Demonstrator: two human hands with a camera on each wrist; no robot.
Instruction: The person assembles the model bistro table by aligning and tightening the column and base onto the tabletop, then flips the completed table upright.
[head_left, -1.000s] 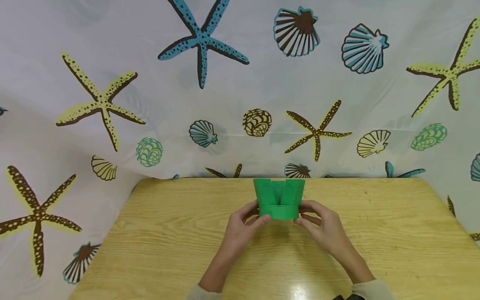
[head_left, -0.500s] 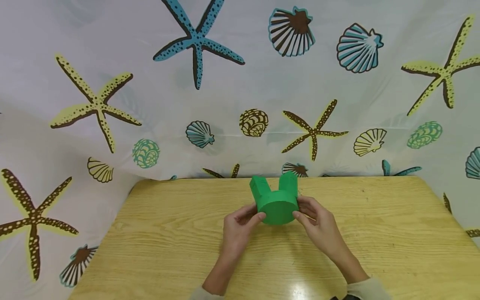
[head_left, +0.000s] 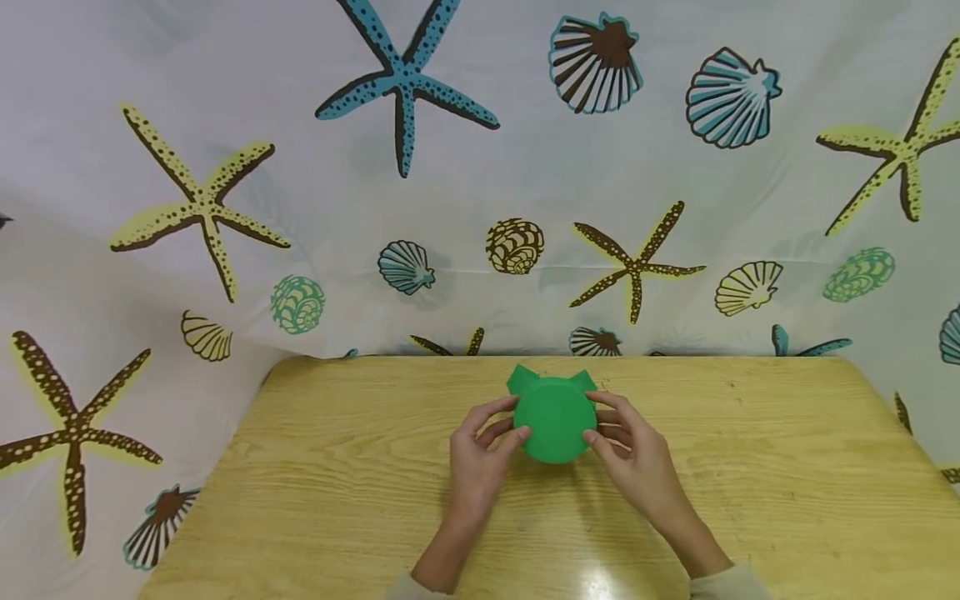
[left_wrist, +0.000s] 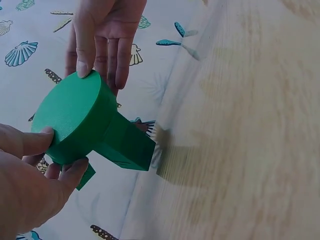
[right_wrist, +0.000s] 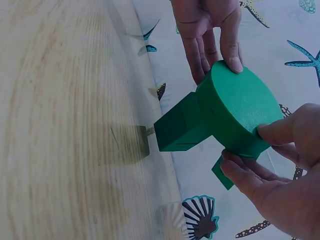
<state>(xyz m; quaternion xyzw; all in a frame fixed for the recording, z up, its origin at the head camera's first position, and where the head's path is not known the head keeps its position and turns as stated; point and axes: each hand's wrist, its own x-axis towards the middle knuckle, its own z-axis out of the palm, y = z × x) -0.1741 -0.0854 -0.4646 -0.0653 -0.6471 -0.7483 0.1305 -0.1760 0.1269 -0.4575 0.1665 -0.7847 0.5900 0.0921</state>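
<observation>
A green object with a round, flat base [head_left: 555, 421] and block-like prongs is held up over the table, its disc face turned toward the head camera. My left hand [head_left: 480, 467] grips its left edge, thumb on the flat face and fingers at the side. On the opposite edge, my right hand [head_left: 637, 462] pinches it the same way. One square prong [left_wrist: 127, 142] juts out from behind the disc in the left wrist view, with part of another below it. In the right wrist view a prong [right_wrist: 182, 125] points toward the wooden surface. The far prongs are partly hidden.
The wooden table [head_left: 345, 467] spreads beneath both hands. Behind it and at the sides hangs a white cloth [head_left: 465, 192] printed with starfish and shells, meeting the table's back edge.
The green object has been tipped so its prongs, upright earlier, now point away and its round base faces the head camera. Both hands have kept hold and turned with it.
</observation>
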